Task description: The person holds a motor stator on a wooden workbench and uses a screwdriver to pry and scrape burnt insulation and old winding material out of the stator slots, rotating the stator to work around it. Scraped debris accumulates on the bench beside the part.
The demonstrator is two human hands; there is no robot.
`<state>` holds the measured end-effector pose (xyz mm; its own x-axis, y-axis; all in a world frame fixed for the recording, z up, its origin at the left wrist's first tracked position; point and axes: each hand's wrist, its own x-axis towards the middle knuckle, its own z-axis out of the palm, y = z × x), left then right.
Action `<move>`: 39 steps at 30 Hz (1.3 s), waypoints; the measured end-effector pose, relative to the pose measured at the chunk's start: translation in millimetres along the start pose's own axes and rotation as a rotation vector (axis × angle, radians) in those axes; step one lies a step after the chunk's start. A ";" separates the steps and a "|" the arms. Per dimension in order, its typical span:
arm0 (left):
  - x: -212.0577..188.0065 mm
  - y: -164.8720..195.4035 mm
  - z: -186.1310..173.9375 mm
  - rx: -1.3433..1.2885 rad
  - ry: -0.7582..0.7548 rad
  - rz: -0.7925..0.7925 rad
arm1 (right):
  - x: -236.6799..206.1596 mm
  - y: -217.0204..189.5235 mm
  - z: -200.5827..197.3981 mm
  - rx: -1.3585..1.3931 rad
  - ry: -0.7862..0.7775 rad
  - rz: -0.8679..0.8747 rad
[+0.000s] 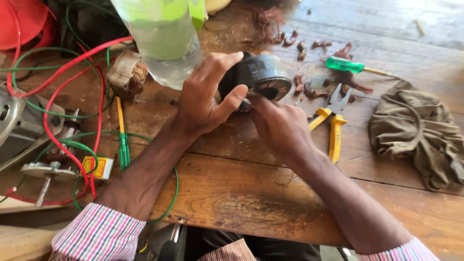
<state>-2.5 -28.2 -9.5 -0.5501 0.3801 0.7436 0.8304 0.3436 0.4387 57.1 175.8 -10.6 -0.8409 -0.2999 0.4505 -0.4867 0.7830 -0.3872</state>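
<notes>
The left hand [205, 96] wraps over the dark round motor stator [258, 77], thumb and fingers curled about its near side. The right hand [280, 125] comes in from five o'clock, fingertips pinched at the stator's front rim (what they nip is too small to tell). The stator lies on the wooden table [241, 193], top centre. Around it: one yellow-handled pliers [331, 123] at three o'clock, two green-handled screwdrivers [123, 145] [345, 64], one plastic bottle [164, 38] at eleven o'clock.

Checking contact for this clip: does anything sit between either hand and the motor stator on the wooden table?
Nothing visible does. The left hand grips the motor stator directly, thumb against its side, and the right hand has fingertips on its near edge. The plastic bottle stands beside the left hand, not between.
</notes>
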 end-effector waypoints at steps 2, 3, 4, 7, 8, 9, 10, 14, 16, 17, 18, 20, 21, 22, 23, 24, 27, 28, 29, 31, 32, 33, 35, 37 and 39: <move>1.2 2.1 -1.4 0.002 0.013 0.008 | 6.7 1.1 2.0 -0.043 -0.031 -0.020; 2.7 2.8 -1.6 0.015 0.014 0.002 | 9.3 1.5 1.7 -0.046 -0.021 -0.035; 3.7 3.8 -1.6 0.023 0.014 -0.002 | 10.8 2.0 0.5 -0.051 -0.011 -0.046; 5.2 6.8 -0.1 0.019 0.024 -0.005 | 15.3 1.8 -3.8 -0.185 -0.126 -0.010; 5.9 6.7 0.2 0.017 0.027 -0.002 | 15.9 1.3 -5.7 -0.189 -0.109 -0.028; 6.0 6.6 0.4 0.024 0.027 0.006 | 15.2 0.0 -6.7 -0.189 -0.096 -0.048; 5.7 6.3 0.5 0.032 0.026 0.011 | 15.2 -1.1 -7.3 -0.186 -0.086 -0.070; 3.5 4.6 2.9 0.028 0.006 -0.014 | 14.7 -1.9 -7.1 -0.256 -0.143 -0.052; 2.7 3.9 4.7 0.030 -0.003 -0.012 | 12.4 0.1 -7.2 -0.232 -0.063 -0.116; 2.6 3.4 5.3 0.035 -0.006 -0.008 | 11.7 1.6 -6.9 -0.236 -0.066 -0.113; 2.6 3.2 6.0 0.034 -0.005 -0.009 | 10.9 3.2 -6.3 -0.239 -0.070 -0.110; 1.7 3.4 7.8 0.028 -0.005 -0.016 | 9.3 6.4 -3.5 -0.242 -0.064 -0.104; 1.5 3.2 8.4 0.028 -0.009 -0.015 | 9.4 8.6 -1.2 -0.241 -0.054 -0.102; 1.1 2.8 8.9 0.027 -0.012 -0.015 | 9.3 10.8 1.7 -0.242 -0.044 -0.100; 1.1 2.5 9.6 0.027 -0.013 -0.014 | 9.1 12.9 4.6 -0.232 -0.039 -0.083; 0.5 1.8 9.5 0.022 -0.019 -0.019 | 9.0 14.9 8.8 -0.219 -0.034 -0.064; -0.3 0.4 11.1 0.012 -0.030 -0.019 | 7.1 20.1 20.9 -0.199 0.010 0.001; -0.4 0.0 11.7 0.016 -0.028 -0.010 | 6.2 21.5 24.6 -0.195 0.030 0.021; -1.2 -0.3 11.2 0.024 -0.026 -0.006 | 5.8 23.5 27.5 -0.206 0.062 0.021; -2.4 -0.8 10.8 0.013 -0.032 -0.012 | 4.6 26.5 31.7 -0.215 0.117 0.016; -2.1 -1.9 9.8 0.015 -0.034 -0.012 | 3.7 26.7 33.3 -0.212 0.133 -0.002; -2.6 -2.6 8.7 0.011 -0.034 -0.015 | 2.9 27.3 33.7 -0.208 0.151 -0.022; -3.6 -3.7 7.6 -0.005 -0.035 -0.022 | 0.7 27.5 33.0 -0.211 0.171 -0.032; -4.7 -5.0 6.9 -0.008 -0.038 -0.028 | -1.4 27.9 30.0 -0.231 0.173 -0.016; -5.6 -6.0 6.5 -0.012 -0.035 -0.025 | -1.6 28.5 26.8 -0.259 0.181 -0.009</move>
<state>-5.0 -26.9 -19.6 -0.5736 0.4016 0.7139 0.8170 0.3430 0.4635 38.2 183.9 -43.9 -0.7696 -0.2240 0.5979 -0.3983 0.9003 -0.1755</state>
